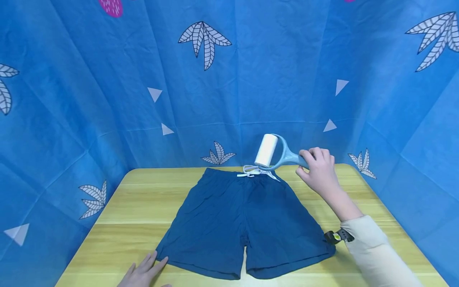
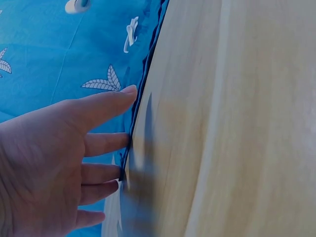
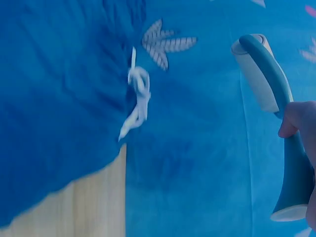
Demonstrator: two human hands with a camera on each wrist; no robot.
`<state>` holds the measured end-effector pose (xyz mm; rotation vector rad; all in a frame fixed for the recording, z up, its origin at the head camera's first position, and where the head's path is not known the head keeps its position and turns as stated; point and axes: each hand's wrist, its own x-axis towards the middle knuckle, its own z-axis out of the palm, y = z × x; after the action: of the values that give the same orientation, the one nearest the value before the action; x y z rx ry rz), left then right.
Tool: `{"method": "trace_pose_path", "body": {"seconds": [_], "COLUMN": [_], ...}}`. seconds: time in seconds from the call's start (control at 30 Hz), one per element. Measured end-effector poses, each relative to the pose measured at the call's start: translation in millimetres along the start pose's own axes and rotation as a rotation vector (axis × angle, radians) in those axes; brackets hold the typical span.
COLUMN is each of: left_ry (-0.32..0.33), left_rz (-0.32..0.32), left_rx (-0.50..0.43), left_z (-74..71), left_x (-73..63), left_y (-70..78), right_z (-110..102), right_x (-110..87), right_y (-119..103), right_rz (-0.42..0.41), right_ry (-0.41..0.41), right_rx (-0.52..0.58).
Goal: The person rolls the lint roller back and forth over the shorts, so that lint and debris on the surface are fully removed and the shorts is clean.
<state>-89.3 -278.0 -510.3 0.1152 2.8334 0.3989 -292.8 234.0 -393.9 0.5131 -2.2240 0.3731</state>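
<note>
Dark blue shorts (image 1: 229,215) lie spread on the wooden table, waistband at the far side, with a white drawstring (image 3: 140,96) tied in a bow. In my right hand (image 1: 319,171) is a lint roller; its blue-grey handle (image 3: 292,173) is gripped by fingers and thumb. The white roll (image 1: 267,150) is raised, overlapping the waistband's far edge in the head view. My left hand (image 2: 54,153) rests at the near left leg hem, its fingers extended and the fingertips right at the fabric's edge.
A blue curtain (image 1: 201,99) with leaf and triangle prints rises behind the table and along both sides. Bare wooden tabletop (image 1: 143,207) shows left and right of the shorts. A dark device is strapped on the right wrist (image 1: 338,236).
</note>
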Motion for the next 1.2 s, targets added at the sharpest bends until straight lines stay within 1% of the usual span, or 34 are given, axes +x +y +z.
{"method": "trace_pose_path", "body": {"seconds": [0.17, 0.27, 0.43, 0.53, 0.67, 0.77, 0.87, 1.0, 1.1, 1.2], "left_ry": [-0.044, -0.055, -0.047, -0.043, -0.035, -0.012, 0.012, 0.024, 0.013, -0.022], "left_rz": [-0.025, -0.033, -0.030, -0.027, -0.032, -0.038, -0.037, -0.036, -0.036, -0.036], "left_rx": [-0.012, -0.019, -0.028, -0.025, 0.007, 0.046, 0.071, 0.070, 0.055, 0.036], "left_z": [-2.2, -2.4, -1.2, -1.1, -1.0, -0.1, 1.6, 3.7, 4.5, 4.7], "left_x": [1.6, 2.6, 2.3, 2.0, 1.9, 1.1, -0.1, -0.9, 0.3, 3.3], "left_y": [2.7, 3.7, 3.8, 3.5, 3.1, 2.6, 2.2, 2.9, 2.4, 0.7], "right_z": [11.1, 18.0, 31.0, 41.1, 54.8, 65.1, 75.3, 88.2, 98.9, 108.4], "right_x": [9.8, 15.4, 25.2, 31.5, 38.2, 42.1, 45.2, 48.5, 50.1, 50.6], "right_y": [-25.1, -40.8, -65.9, -80.8, -101.1, -116.3, -131.0, -150.9, -165.9, -180.1], "right_rz": [-0.070, -0.136, -0.252, -0.310, -0.388, -0.438, -0.492, -0.571, -0.622, -0.664], "right_ry": [-0.042, -0.046, -0.040, -0.049, -0.065, -0.087, -0.121, -0.198, -0.282, -0.384], "right_rx": [0.042, 0.066, 0.093, 0.114, 0.143, 0.169, 0.194, 0.220, 0.227, 0.245]}}
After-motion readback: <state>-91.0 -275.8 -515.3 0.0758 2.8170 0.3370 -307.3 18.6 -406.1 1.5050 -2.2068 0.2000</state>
